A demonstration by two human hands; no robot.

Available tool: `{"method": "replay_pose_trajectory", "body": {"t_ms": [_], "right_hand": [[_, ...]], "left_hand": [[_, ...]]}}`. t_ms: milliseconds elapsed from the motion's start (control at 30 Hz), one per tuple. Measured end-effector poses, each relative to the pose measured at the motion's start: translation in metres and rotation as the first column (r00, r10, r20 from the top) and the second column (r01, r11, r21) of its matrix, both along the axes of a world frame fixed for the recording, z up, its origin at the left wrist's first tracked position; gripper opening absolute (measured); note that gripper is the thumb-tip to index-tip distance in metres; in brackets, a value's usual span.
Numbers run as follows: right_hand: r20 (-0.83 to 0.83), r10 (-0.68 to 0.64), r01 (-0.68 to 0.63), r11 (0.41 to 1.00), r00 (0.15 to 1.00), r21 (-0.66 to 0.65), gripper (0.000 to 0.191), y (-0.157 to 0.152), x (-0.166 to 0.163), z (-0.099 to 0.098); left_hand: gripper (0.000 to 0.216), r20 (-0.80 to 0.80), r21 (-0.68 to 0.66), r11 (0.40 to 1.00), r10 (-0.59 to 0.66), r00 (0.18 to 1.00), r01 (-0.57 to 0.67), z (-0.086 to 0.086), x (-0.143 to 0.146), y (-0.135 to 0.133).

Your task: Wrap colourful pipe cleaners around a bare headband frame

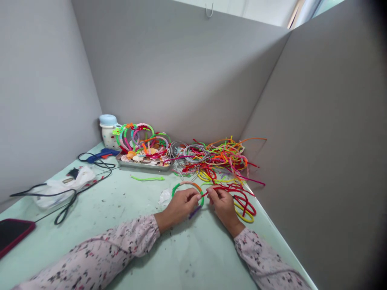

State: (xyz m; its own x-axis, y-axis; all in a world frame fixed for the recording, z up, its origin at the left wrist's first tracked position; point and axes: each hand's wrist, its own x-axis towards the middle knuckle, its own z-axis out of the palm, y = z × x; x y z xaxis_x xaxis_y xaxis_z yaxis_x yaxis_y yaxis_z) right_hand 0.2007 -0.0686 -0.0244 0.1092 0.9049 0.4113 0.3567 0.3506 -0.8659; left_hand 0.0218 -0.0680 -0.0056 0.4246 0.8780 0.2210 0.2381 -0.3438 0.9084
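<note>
My left hand (183, 206) is closed on a ring wrapped in coloured pipe cleaners (184, 183), with green, pale pink, orange and purple stretches showing. Close beside it, my right hand (223, 203) pinches a red pipe cleaner (204, 194). The red strand spans the small gap between both hands, at the right side of the ring. The fingers hide where it meets the ring. More red strands (246, 201) and a yellow loop (246, 217) lie on the table by the right hand.
A metal tray (145, 165) holds shells and several finished-looking rings. Right of it lie grey wire loops (196, 153) and a tangled pipe-cleaner pile (226, 155). At left are a cup (109, 131), blue glue gun (103, 154), black cable (65, 209), plastic bag (65, 187) and phone (15, 233). Grey partitions surround the table.
</note>
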Motion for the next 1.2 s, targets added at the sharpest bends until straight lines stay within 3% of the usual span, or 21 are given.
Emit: {"method": "replay_pose_trajectory", "body": {"t_ms": [367,667,833,933,1067,1200], "right_hand": [[-0.14,-0.023,0.014,0.998,0.99,-0.065,0.039,0.001,0.001,0.008],[-0.164,-0.028,0.017,0.998,0.986,-0.068,0.037,0.004,0.003,0.007],[-0.115,0.025,-0.036,0.996,0.993,-0.087,0.037,0.006,0.005,0.006],[-0.077,0.048,-0.055,0.995,0.996,-0.084,0.035,0.004,0.003,0.006],[-0.026,0.086,-0.088,0.994,0.996,-0.068,0.036,0.0,-0.001,0.005],[-0.029,0.089,-0.091,0.993,0.996,-0.077,0.035,0.001,-0.002,0.003]], "left_hand": [[0.025,-0.107,0.064,0.998,0.015,0.994,-0.008,-0.007,0.002,0.004],[0.026,-0.15,0.094,0.995,0.044,0.988,-0.03,-0.002,0.004,0.002],[0.027,-0.079,0.004,0.996,0.085,0.993,-0.085,0.001,0.0,0.003],[0.024,-0.033,0.02,0.993,0.113,0.993,-0.113,0.005,-0.001,0.002],[0.021,-0.008,0.053,0.994,0.092,0.996,-0.092,0.007,0.002,0.0],[0.022,-0.047,0.003,0.999,0.046,0.998,-0.046,0.001,0.006,0.001]]}}
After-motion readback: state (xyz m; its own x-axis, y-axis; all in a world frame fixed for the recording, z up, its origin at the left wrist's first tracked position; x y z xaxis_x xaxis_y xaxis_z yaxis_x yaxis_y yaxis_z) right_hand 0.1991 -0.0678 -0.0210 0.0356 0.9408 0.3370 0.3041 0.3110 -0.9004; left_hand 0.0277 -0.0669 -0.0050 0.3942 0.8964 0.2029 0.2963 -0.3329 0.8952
